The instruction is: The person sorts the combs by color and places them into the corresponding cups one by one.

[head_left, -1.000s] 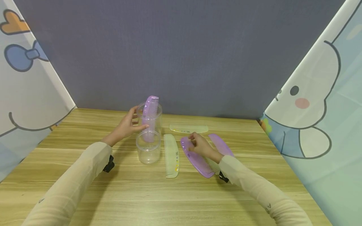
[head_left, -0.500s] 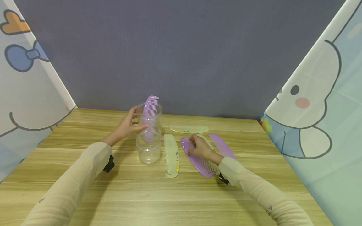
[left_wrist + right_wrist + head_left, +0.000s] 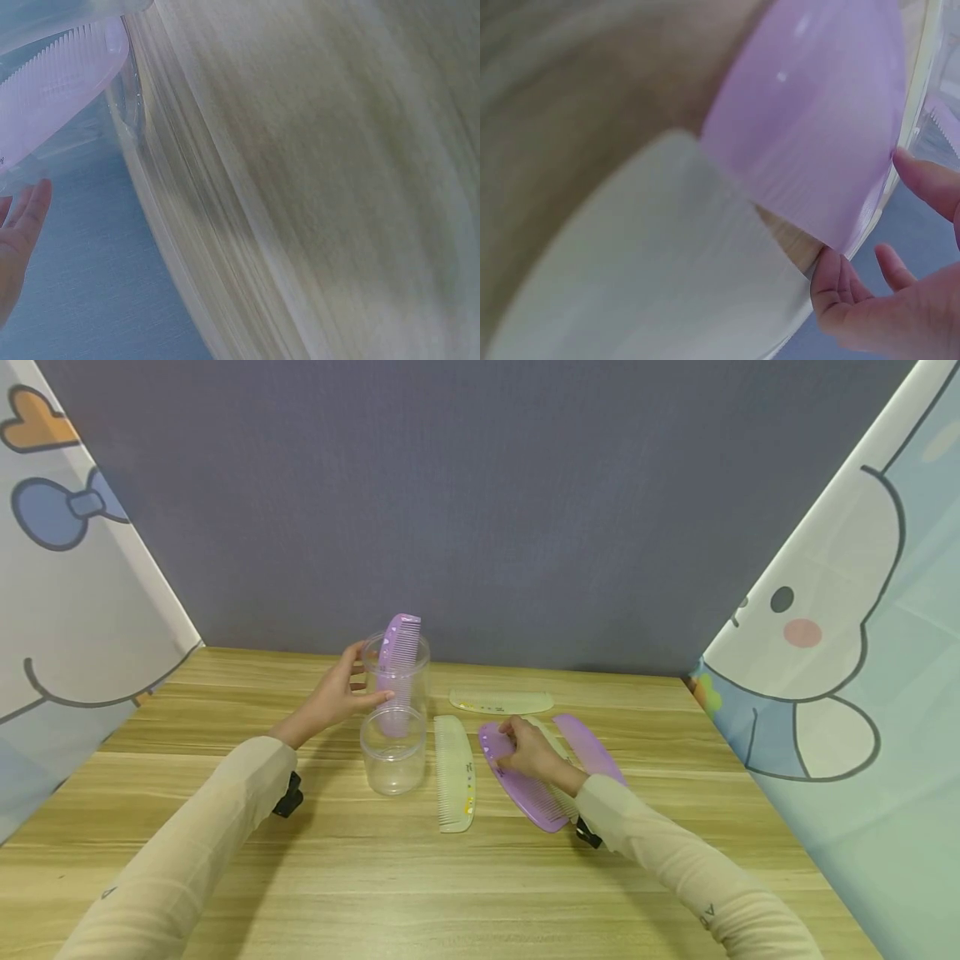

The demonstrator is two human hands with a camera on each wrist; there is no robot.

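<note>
Jar [image 3: 395, 693] is gripped by left hand [image 3: 337, 697]; purple comb [image 3: 525, 781], lengthwise toward the person, is pinched under right hand [image 3: 531, 752].

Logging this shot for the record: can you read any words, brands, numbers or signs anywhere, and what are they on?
No text can be read anywhere.
Cream comb: small coloured marks along its spine, too small to read.
Purple comb under the right hand: tiny marks near its end, too small to read.
Sleeves: a small mark on each forearm, unreadable.
Side curtains: cartoon drawings only, no lettering.
</note>
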